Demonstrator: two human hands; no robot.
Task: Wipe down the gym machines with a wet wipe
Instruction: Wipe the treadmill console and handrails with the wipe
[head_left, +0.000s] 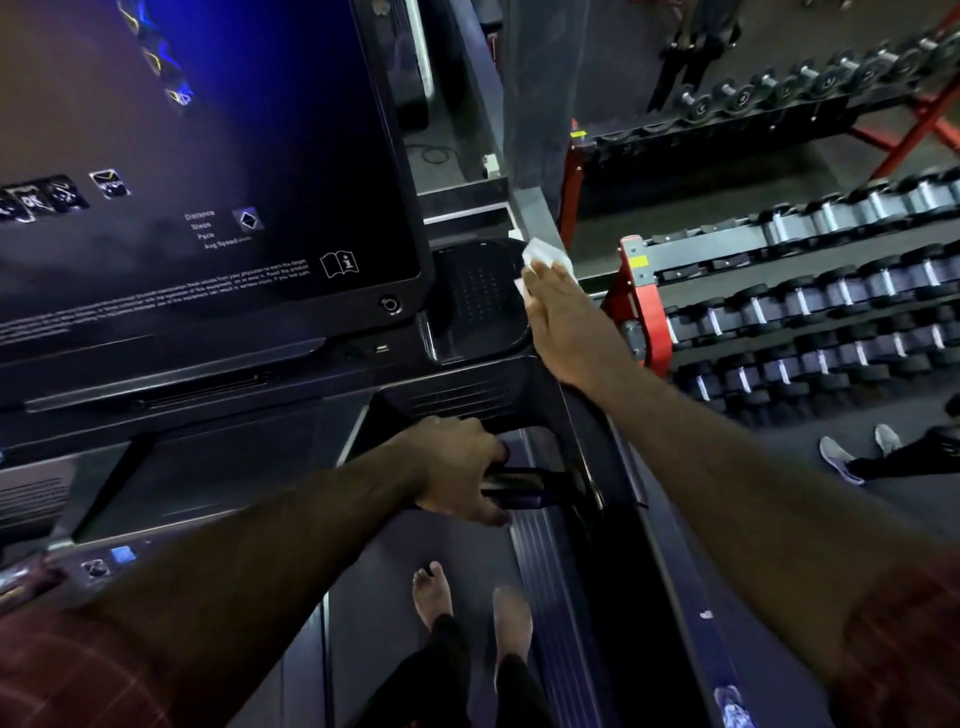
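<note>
Right hand (563, 322) flat, fingers spread, pressing wipe (543, 254) on tray (478, 306) rim, frame centre: broad contact for wiping. Left hand (457, 467) closed round handlebar (524, 483), lower centre, likely bracing. Screen (208, 156) upper left.

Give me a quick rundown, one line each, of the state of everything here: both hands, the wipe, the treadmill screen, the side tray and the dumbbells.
Right hand: flat, fingers extended, pressing the wipe down.
Wet wipe: crumpled under the fingertips at the tray's right edge.
Left hand: closed around the treadmill handle.
Screen: lit, showing text and icons.
Side tray: empty.
Dumbbells: racked in rows.
</note>
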